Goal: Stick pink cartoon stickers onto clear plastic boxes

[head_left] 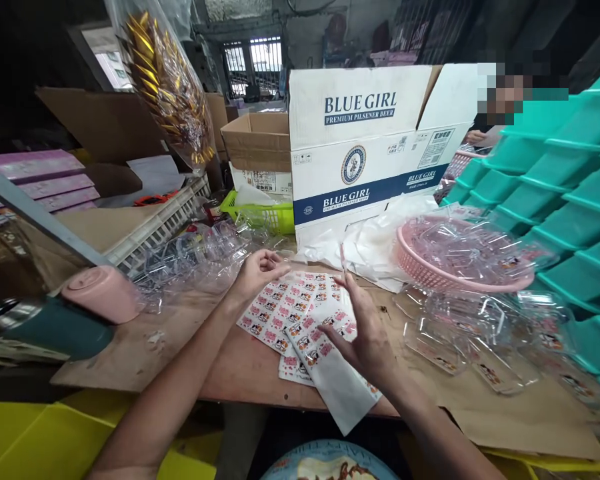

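While both forearms reach forward over the wooden surface, the left hand sits with its fingers curled together, the fingertips pinched at the upper left edge of the sticker sheets; whether they grip a single sticker or the corner of a sheet cannot be told. These sheets, printed with rows of small pink and cartoon-cat stickers, lie flat between the two hands and partly under the right one. The right hand is spread, palm turned inward, fingers loosely extended above the lower sheets, and a thin pink strip stands up just beyond its fingertips, though it is not clear whether the fingers hold it. Below this hand a white backing sheet hangs past the surface's near edge.

Beyond the left hand lies a heap of clear plastic packets, and further out a green basket. Well beyond both hands stands a white Blue Girl beer carton. To the right of the right hand a pink basket holds clear blister trays, with more trays spread on the surface near it, and turquoise crates stacked behind. Far to the left of the left hand lie a pink cup and a dark green flask.
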The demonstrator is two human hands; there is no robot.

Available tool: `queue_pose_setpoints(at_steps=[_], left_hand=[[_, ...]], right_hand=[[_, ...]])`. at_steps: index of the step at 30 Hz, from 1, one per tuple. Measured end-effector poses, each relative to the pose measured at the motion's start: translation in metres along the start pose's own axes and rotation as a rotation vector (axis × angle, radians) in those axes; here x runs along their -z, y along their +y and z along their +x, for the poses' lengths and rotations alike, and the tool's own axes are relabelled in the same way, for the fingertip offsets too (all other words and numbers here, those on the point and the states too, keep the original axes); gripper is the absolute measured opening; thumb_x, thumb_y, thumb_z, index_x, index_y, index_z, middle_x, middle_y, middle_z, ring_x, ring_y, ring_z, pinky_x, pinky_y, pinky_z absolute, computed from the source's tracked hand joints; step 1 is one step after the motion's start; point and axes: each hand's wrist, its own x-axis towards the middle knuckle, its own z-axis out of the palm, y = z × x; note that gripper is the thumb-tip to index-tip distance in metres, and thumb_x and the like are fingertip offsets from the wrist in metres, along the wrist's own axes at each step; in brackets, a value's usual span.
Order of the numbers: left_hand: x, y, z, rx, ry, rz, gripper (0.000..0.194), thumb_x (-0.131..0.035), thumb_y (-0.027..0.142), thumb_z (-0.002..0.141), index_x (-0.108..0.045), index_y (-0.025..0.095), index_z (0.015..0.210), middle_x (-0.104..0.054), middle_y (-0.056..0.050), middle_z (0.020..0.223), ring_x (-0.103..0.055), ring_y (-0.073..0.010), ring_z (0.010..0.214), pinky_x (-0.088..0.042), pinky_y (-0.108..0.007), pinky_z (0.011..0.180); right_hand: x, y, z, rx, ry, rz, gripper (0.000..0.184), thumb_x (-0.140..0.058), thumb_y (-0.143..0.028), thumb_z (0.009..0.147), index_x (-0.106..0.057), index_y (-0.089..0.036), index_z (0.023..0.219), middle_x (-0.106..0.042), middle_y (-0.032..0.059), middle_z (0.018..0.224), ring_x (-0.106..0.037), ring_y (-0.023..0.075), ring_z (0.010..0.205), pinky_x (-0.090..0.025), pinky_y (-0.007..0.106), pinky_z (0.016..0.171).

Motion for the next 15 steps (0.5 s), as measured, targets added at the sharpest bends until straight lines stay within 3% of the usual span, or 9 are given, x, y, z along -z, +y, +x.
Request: queue_pose_setpoints(at_steps=[2,3,5,7,10,13,15], left_hand=[[-0.018,0.015,-0.019,0.174,-0.17,-0.493,0.032,-0.079,0.043,0.075,-0.063,0.018,0.086,-0.061,0.0,0.071,-0.057,-0.0121,0.061,-0.052,-0.031,0.071],[-0.029,0.022,-0.029,0.241,-0.239,-0.664,0.033,-0.079,0.045,0.075,-0.065,0.017,0.084,-0.062,0.001,0.069,-0.058,-0.0115,0.06,-0.053,-0.031,0.073],[-0.05,0.029,-0.05,0.309,-0.296,-0.877,0.036,-0.077,0.051,0.076,-0.069,0.017,0.085,-0.066,-0.002,0.072,-0.065,-0.015,0.068,-0.054,-0.034,0.079],[-0.067,0.031,-0.069,0.313,-0.305,-0.955,0.038,-0.075,0.052,0.078,-0.072,0.017,0.092,-0.073,-0.008,0.085,-0.071,-0.0222,0.085,-0.055,-0.037,0.084],[-0.084,0.027,-0.087,0.312,-0.266,-0.992,0.028,-0.072,0.043,0.084,-0.074,0.017,0.095,-0.076,-0.011,0.1,-0.071,-0.0273,0.1,-0.056,-0.04,0.088],[-0.086,0.024,-0.094,0.319,-0.178,-1.07,0.02,-0.069,0.034,0.088,-0.075,0.018,0.1,-0.077,-0.009,0.106,-0.071,-0.0269,0.105,-0.055,-0.042,0.094],[-0.084,0.024,-0.097,0.313,-0.151,-1.093,0.022,-0.071,0.027,0.087,-0.073,0.018,0.106,-0.076,-0.009,0.111,-0.07,-0.0269,0.109,-0.053,-0.043,0.099]], right_hand=[[-0.005,0.001,0.007,0.146,-0.031,-0.096,0.101,-0.071,-0.031,0.086,-0.002,-0.034,0.16,-0.033,0.0169,0.159,-0.033,0.0406,0.145,-0.03,0.07,0.112],[-0.008,0.002,0.011,0.171,-0.037,-0.085,0.103,-0.071,-0.03,0.086,0.002,-0.034,0.16,-0.034,0.0174,0.158,-0.034,0.04,0.145,-0.032,0.068,0.112],[-0.013,0.004,0.017,0.104,-0.038,0.026,0.11,-0.071,-0.026,0.084,0.009,-0.029,0.159,-0.047,0.0184,0.148,-0.051,0.0353,0.132,-0.046,0.058,0.105],[-0.012,0.008,0.02,-0.045,-0.085,0.153,0.118,-0.074,-0.026,0.079,0.012,-0.024,0.159,-0.06,0.0166,0.132,-0.064,0.0299,0.112,-0.056,0.047,0.092],[0.001,0.012,0.021,-0.189,-0.213,0.203,0.118,-0.08,-0.034,0.074,0.0,-0.025,0.161,-0.064,0.014,0.123,-0.065,0.0287,0.103,-0.057,0.044,0.087],[0.023,0.008,0.015,-0.25,-0.138,0.238,0.099,-0.079,-0.039,0.077,-0.022,-0.03,0.158,-0.063,0.0124,0.12,-0.062,0.0278,0.102,-0.052,0.046,0.093],[0.039,0.001,0.006,-0.347,-0.168,0.476,0.084,-0.073,-0.041,0.084,-0.028,-0.031,0.155,-0.065,0.0086,0.102,-0.061,0.0233,0.086,-0.055,0.044,0.084]])
